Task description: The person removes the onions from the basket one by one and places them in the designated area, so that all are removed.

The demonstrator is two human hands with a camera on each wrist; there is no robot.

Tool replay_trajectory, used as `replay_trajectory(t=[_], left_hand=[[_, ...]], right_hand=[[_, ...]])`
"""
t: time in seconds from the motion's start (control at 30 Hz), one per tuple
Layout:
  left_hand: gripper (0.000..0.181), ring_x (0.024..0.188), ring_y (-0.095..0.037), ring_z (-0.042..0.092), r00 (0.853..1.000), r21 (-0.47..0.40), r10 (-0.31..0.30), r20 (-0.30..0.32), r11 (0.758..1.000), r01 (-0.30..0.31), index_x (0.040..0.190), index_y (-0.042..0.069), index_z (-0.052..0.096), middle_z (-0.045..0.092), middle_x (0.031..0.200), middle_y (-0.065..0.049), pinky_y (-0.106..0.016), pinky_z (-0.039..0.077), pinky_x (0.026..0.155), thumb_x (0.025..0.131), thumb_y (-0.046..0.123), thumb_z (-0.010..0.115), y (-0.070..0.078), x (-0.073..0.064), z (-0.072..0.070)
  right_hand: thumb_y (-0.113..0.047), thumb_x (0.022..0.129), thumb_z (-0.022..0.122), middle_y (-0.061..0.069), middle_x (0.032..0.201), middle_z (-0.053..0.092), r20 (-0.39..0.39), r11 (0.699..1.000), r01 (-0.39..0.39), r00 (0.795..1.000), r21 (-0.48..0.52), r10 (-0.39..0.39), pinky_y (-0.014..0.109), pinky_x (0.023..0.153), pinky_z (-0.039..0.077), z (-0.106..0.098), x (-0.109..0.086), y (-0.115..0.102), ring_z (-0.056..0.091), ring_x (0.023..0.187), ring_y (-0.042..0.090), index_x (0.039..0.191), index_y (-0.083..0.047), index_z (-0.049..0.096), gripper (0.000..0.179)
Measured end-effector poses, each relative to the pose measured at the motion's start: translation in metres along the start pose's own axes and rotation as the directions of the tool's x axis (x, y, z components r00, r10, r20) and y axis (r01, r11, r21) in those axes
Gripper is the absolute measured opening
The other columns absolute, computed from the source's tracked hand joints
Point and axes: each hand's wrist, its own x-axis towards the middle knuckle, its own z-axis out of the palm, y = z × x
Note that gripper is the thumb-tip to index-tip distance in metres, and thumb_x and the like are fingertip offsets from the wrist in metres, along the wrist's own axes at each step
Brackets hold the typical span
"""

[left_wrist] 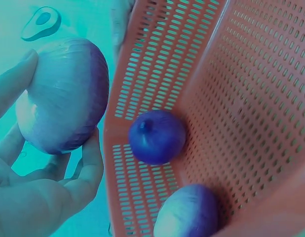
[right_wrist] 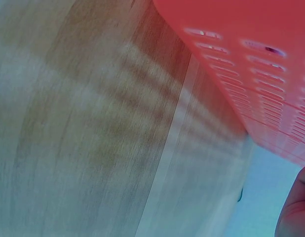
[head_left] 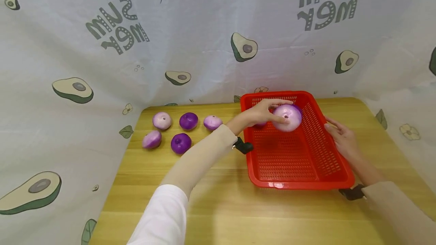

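My left hand (head_left: 263, 112) holds a white-and-purple onion (head_left: 287, 118) over the far part of a red basket (head_left: 279, 184). In the left wrist view, thumb and fingers curl round this onion (left_wrist: 63, 94) from either side. Inside the basket lie a dark purple onion (left_wrist: 157, 137) and a paler two-toned onion (left_wrist: 187, 212); the left hand and held onion mostly cover them in the head view. At the basket's right side, my right hand (head_left: 345, 141) touches the rim with its fingers rather straight. The right wrist view shows the basket's slotted outer wall (right_wrist: 231, 29) and part of a finger (right_wrist: 295, 207).
Several onions stand on the wooden table (head_left: 211, 214) left of the basket, among them a dark purple one (head_left: 181, 143) and a pale one (head_left: 162, 120). A cloth (head_left: 204, 29) printed with avocados hangs behind the table and along its sides.
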Motion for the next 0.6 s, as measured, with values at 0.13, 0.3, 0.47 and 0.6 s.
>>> replay_trajectory(t=[0.13, 0.3, 0.47, 0.6], left_hand=[[0.060, 0.121, -0.013, 0.051, 1.000, 0.009, 0.022, -0.018, 1.000, -0.022, 0.140, 0.017, 0.059, 0.058, 0.135, 0.004, -0.025, 0.049, 0.092, 0.085, 0.014, 0.081, 0.002, -0.008, -0.011], [0.058, 0.120, -0.014, 0.052, 0.998, -0.026, 0.043, -0.034, 0.999, -0.044, 0.139, 0.016, 0.060, 0.057, 0.134, 0.003, -0.026, 0.051, 0.091, 0.085, 0.010, 0.081, 0.004, -0.022, -0.023], [0.060, 0.120, -0.014, 0.052, 0.998, -0.053, 0.054, -0.038, 0.997, -0.056, 0.140, 0.015, 0.059, 0.056, 0.136, 0.004, -0.025, 0.052, 0.089, 0.085, 0.009, 0.081, 0.003, -0.038, -0.034], [0.060, 0.122, -0.015, 0.050, 0.997, -0.078, 0.049, -0.051, 0.996, -0.053, 0.141, 0.014, 0.058, 0.053, 0.140, 0.003, -0.027, 0.052, 0.092, 0.086, 0.007, 0.079, 0.000, -0.052, -0.041]], right_hand=[[-0.009, 0.103, 0.055, -0.010, 0.092, 0.074, -0.001, 1.000, -0.008, 1.000, -0.009, 0.008, 0.021, 0.059, 0.057, 0.000, 0.000, -0.001, 0.070, 0.074, 0.006, 0.121, -0.032, 0.069, 0.033], [-0.014, 0.102, 0.057, -0.014, 0.092, 0.074, -0.011, 0.995, -0.014, 1.000, -0.094, 0.013, 0.020, 0.058, 0.056, 0.001, 0.000, -0.002, 0.070, 0.073, 0.004, 0.132, -0.029, 0.064, 0.033], [-0.016, 0.102, 0.058, -0.016, 0.091, 0.073, -0.018, 0.990, -0.024, 1.000, -0.138, 0.022, 0.020, 0.058, 0.056, 0.000, 0.000, -0.003, 0.069, 0.072, 0.003, 0.135, -0.029, 0.062, 0.035], [-0.016, 0.103, 0.057, -0.017, 0.091, 0.073, -0.014, 0.988, -0.024, 1.000, -0.150, 0.022, 0.020, 0.058, 0.056, -0.002, 0.000, -0.003, 0.069, 0.072, 0.003, 0.135, -0.030, 0.062, 0.035]])
